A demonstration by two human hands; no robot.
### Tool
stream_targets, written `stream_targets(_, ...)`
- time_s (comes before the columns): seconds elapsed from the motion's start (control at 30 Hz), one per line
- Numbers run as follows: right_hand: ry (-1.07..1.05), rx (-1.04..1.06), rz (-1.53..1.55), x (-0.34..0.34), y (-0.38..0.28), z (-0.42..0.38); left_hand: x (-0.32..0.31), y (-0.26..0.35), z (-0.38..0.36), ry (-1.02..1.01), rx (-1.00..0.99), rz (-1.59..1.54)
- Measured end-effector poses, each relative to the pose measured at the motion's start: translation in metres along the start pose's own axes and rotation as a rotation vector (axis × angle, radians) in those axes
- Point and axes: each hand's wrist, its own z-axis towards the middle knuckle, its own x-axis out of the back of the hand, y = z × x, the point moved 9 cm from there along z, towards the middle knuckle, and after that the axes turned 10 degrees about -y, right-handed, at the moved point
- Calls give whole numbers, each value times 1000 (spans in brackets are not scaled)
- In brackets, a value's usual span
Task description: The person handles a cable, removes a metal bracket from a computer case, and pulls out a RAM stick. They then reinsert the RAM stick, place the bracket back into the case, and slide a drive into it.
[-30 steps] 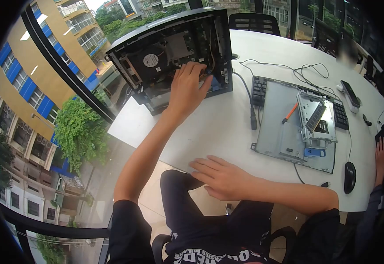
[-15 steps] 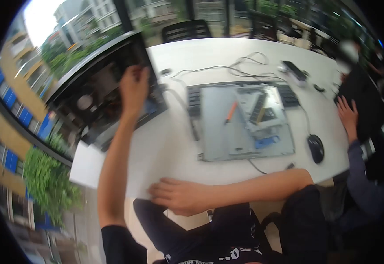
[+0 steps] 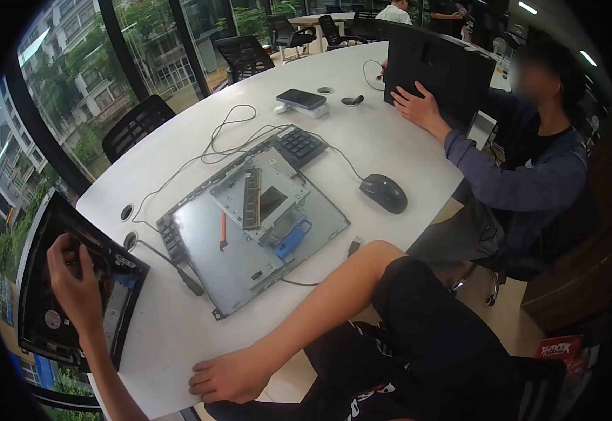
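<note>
My left hand (image 3: 76, 281) is inside the open black computer case (image 3: 132, 309) at the left. Its fingers are loosely curled with the thumb apart, and nothing shows between them. My right hand (image 3: 232, 379) lies with outstretched fingers on the near table edge, holding nothing. Between the case and the mouse, a grey metal side panel (image 3: 299, 263) lies partly over a keyboard (image 3: 297, 146). On the panel rest a metal bracket (image 3: 232, 191), a memory stick (image 3: 252, 200), an orange-handled screwdriver (image 3: 223, 228) and a blue plastic piece (image 3: 292, 240).
A black mouse (image 3: 384, 194) lies right of the panel. Behind it are a phone (image 3: 301, 98) on a white box and loose cables (image 3: 211, 144). Across the table at the right, a co-worker (image 3: 523, 161) holds a large black flat panel (image 3: 439, 67). Chairs (image 3: 137, 128) stand behind.
My view has swung to the right, so the case now sits farther left in it. The thumb and fingers of my left hand look farther apart. My right hand stays at the table edge.
</note>
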Motion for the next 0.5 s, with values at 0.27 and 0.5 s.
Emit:
stream_targets(0.27, 8, 5, 25, 4, 0, 0, 126, -151, 41, 117, -95, 527)
stream_targets(0.5, -145, -65, 91, 6, 3, 5, 146, -313, 20, -497, 428, 123)
